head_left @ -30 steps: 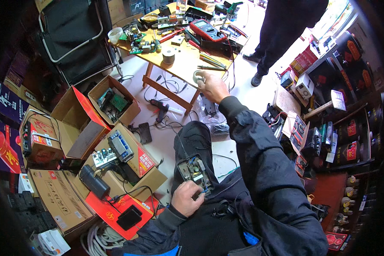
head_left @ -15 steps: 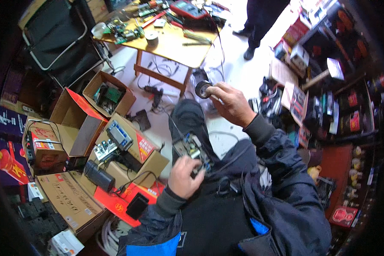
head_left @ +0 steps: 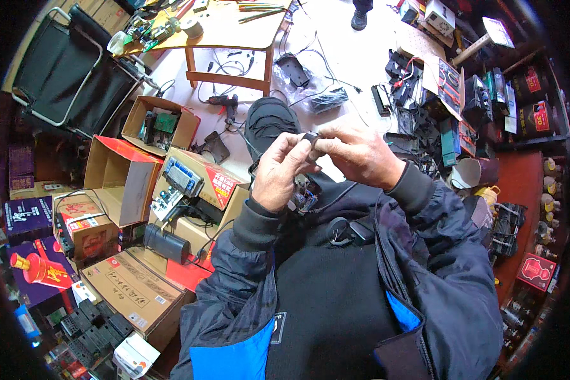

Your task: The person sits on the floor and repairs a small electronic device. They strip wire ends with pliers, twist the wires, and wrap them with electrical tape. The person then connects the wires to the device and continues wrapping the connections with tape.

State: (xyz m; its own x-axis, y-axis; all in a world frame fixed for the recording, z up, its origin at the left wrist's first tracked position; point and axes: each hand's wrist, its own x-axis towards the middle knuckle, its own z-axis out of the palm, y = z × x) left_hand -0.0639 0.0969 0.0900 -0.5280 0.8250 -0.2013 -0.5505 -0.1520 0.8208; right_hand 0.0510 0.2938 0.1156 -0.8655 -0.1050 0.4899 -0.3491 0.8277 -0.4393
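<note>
Left hand point(head_left: 284, 174) and right hand point(head_left: 354, 152) meet at frame centre, fingertips pinched together on a small dark ring-shaped part point(head_left: 310, 137). Wired electronic module point(head_left: 305, 195) sits at 6 o'clock below it, on the lap.

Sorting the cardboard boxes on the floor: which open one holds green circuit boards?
The open box nearest the wooden table; the other boxes show none.

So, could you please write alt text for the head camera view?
A person's left hand and right hand together pinch a small dark roll above their lap. Open cardboard boxes of electronics and a wooden table surround them.
</note>
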